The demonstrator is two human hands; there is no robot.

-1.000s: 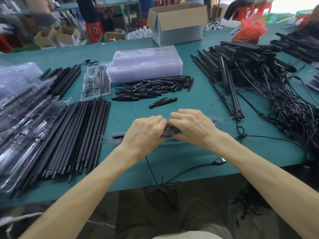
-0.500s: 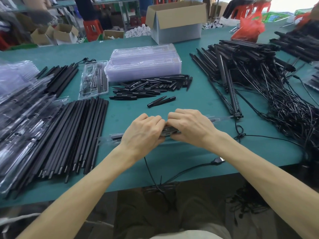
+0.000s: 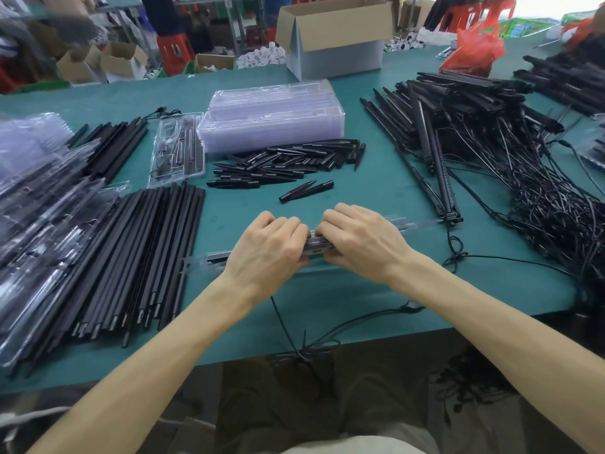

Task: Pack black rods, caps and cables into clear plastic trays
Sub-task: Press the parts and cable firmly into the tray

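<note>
A long clear plastic tray (image 3: 404,226) lies across the green table in front of me, with black parts inside. My left hand (image 3: 266,249) and my right hand (image 3: 358,242) sit side by side on its middle, fingers curled down over it and gripping it. A black cable (image 3: 366,317) trails from under my hands over the table's front edge. Loose black rods (image 3: 137,260) lie in a row to the left. Black caps (image 3: 288,160) are heaped beyond my hands. A stack of empty clear trays (image 3: 271,121) stands behind the caps.
Filled trays (image 3: 36,204) pile up at far left. A tangle of black bars and cables (image 3: 510,165) covers the right side. One filled tray (image 3: 176,149) lies beside the stack. An open cardboard box (image 3: 334,37) and a red bag (image 3: 474,54) stand at the back.
Both hands stay on the tray's middle; the left hand's fingers have shifted slightly. Nothing else on the table has moved.
</note>
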